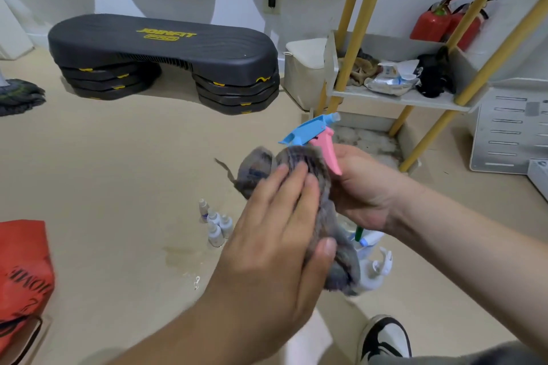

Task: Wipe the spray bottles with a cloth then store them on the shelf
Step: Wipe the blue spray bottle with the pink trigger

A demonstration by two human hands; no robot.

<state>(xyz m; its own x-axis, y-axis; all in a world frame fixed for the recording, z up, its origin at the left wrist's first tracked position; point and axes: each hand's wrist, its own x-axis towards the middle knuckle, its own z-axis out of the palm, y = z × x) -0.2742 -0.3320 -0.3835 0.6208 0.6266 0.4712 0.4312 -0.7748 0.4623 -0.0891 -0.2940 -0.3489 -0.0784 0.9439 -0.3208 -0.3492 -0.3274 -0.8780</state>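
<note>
A spray bottle with a blue head and pink trigger [318,135] is held upright in front of me. Its body is hidden under a grey cloth [299,163] wrapped around it. My left hand [275,234] holds the cloth against the bottle, fingers laid over it and thumb pressing from below. My right hand [361,190] grips the bottle from the right side. More spray bottles [375,268] stand on the floor beneath my hands, partly hidden. The shelf [397,98] with yellow poles stands at the back right.
Several small white bottles [215,225] stand on the floor to the left. A black step platform [166,50] lies at the back. The shelf holds rags and packets, with red fire extinguishers [439,21] behind it. A red bag [23,270] and my shoe [385,338] are close by.
</note>
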